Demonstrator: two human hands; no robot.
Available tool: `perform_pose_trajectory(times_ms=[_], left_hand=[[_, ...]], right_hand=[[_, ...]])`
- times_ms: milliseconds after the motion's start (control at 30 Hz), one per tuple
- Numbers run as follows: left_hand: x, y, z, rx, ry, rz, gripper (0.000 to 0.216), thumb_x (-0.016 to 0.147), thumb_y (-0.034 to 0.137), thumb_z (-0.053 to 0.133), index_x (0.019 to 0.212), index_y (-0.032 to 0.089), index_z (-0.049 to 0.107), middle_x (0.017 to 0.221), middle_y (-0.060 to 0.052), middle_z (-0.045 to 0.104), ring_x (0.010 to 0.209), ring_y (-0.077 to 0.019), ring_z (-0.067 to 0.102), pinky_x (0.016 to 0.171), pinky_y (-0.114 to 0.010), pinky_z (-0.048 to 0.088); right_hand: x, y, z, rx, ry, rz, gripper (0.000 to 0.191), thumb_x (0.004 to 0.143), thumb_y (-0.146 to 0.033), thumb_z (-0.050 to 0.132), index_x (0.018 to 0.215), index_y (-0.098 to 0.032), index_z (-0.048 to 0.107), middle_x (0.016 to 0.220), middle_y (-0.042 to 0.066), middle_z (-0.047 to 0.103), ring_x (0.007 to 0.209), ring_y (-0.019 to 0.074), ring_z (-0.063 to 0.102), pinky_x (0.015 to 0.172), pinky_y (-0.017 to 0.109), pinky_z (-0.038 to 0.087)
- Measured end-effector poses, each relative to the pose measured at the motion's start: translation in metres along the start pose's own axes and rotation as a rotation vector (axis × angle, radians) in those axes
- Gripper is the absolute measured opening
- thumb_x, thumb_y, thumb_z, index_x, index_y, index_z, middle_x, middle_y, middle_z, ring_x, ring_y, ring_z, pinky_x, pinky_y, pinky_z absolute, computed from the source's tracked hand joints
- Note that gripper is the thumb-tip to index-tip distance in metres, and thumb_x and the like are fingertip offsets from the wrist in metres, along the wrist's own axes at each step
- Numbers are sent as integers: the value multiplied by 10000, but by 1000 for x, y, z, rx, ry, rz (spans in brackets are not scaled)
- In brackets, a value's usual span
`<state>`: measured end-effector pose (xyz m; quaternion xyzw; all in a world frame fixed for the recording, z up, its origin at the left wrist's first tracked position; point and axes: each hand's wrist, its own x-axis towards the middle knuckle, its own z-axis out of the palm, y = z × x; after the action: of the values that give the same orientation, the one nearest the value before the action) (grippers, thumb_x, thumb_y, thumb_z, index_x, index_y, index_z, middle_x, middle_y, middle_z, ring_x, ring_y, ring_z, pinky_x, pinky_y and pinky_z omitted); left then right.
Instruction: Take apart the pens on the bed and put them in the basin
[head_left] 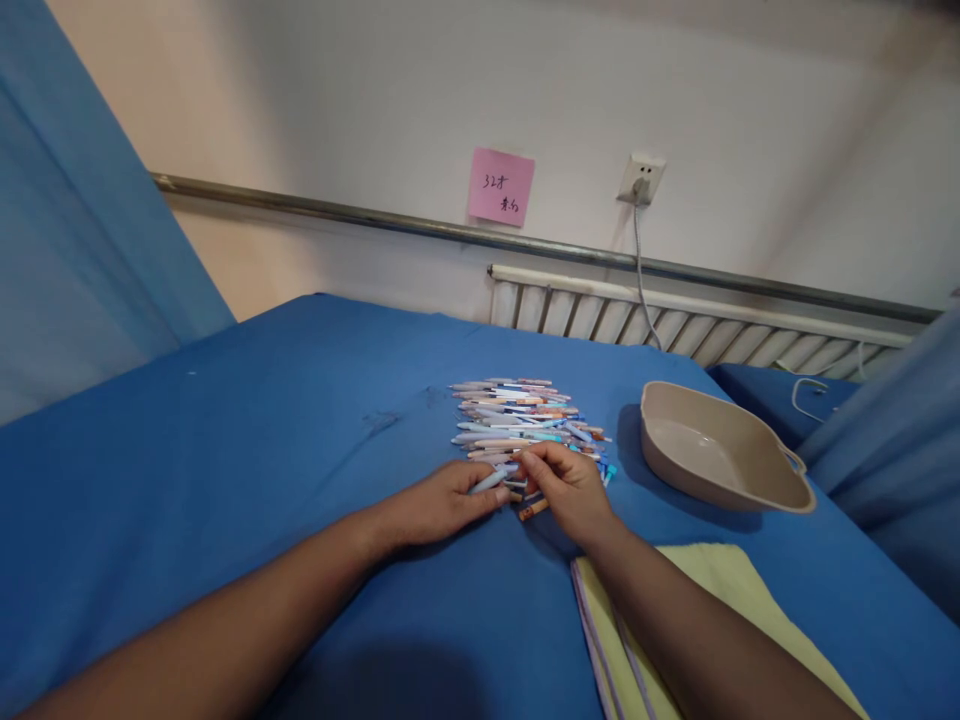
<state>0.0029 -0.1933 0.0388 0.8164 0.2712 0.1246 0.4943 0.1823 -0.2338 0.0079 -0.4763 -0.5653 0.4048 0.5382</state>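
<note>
Lying closest is a yellow towel (720,575), with the right arm (690,625) over it. Past it, the left hand (442,500) grips a pale pen (491,481) with its thumb and fingers. The right hand (575,492) is just beside it, bent in a pinch; I cannot tell if it grips a pen. A brown pen (533,509) pokes out below that hand. Just beyond, many pens (502,427) lie side by side on the blue cloth (300,420). The step now seems to be handling pens at the near edge of this bunch, so the next move calls for soft, careful fingers. Any words on the pens are too small to read. A tan tub (679,472) sits to their right. Far back, above a heater (574,312), a pink note (501,187) says "32", then handwriting I cannot read for sure.
</note>
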Motion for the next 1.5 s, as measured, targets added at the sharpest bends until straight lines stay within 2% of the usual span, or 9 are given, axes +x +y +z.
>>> perform_pose_trajectory(times_ms=[200, 333, 500, 633, 833, 1067, 1300, 1400, 1500], left_hand=[[0, 3, -1, 3, 37, 28, 394, 869, 487, 417, 922, 146, 607, 813, -21, 598, 773, -165, 516, 703, -243, 419], [-7, 12, -14, 102, 166, -62, 372, 907, 440, 324, 814, 164, 555, 719, 0, 545, 701, -140, 485, 678, -235, 407], [-12, 10, -33, 318, 335, -132, 297, 888, 392, 347, 843, 187, 558, 798, -2, 589, 762, -155, 520, 702, -240, 411], [-12, 2, -38, 467, 272, -140, 250, 843, 339, 446, 971, 228, 630, 908, 4, 654, 819, -172, 571, 754, -252, 412], [-16, -4, -43, 761, 246, -67, 255, 842, 268, 468, 1009, 254, 660, 937, -26, 625, 821, -171, 580, 741, -253, 412], [-17, 0, -40, 1014, 264, -7, 264, 818, 126, 445, 967, 222, 641, 907, -50, 615, 824, -194, 558, 735, -289, 407], [-21, 10, -43, 1144, 288, 16, 223, 831, 152, 463, 928, 229, 648, 942, -58, 607, 822, -210, 540, 704, -306, 389], [-21, 8, -47, 1096, 294, -42, 206, 854, 224, 451, 925, 221, 644, 897, -67, 625, 822, -224, 546, 726, -317, 387], [-21, 4, -52, 994, 355, -194, 217, 851, 308, 460, 927, 210, 639, 865, -79, 642, 804, -230, 564, 723, -314, 390]], right_hand=[[2, -1, 1, 56, -36, 14, 243, 772, -400, 608, 774, -158, 632, 647, -9, 600, 545, 89, 524, 508, 205, 446], [3, 7, 0, -1, -28, 55, 266, 791, -424, 564, 820, -168, 632, 652, -8, 602, 545, 109, 531, 489, 230, 458], [5, 17, -9, -404, -119, -10, 135, 806, -269, 542, 862, -204, 647, 763, 10, 641, 690, 143, 583, 625, 266, 472], [3, 9, -13, -768, -243, -102, 137, 800, -191, 557, 889, -221, 656, 873, 25, 652, 836, 162, 579, 729, 269, 427], [2, -3, -12, -954, -311, -127, 166, 844, -198, 521, 945, -212, 651, 938, 38, 659, 915, 175, 562, 791, 270, 381], [2, -7, -9, -981, -317, -146, 177, 870, -190, 491, 979, -205, 629, 946, 46, 651, 914, 175, 558, 802, 268, 376], [1, 0, -11, -816, -254, -150, 234, 876, -140, 439, 1071, -196, 556, 1029, 58, 601, 952, 160, 551, 817, 265, 393], [2, 2, -12, -753, -219, -154, 232, 874, -130, 419, 1045, -203, 558, 1023, 57, 590, 950, 164, 547, 812, 276, 401], [3, 2, -11, -717, -182, -128, 204, 869, -142, 428, 1000, -206, 571, 997, 59, 594, 926, 172, 550, 801, 290, 409]])
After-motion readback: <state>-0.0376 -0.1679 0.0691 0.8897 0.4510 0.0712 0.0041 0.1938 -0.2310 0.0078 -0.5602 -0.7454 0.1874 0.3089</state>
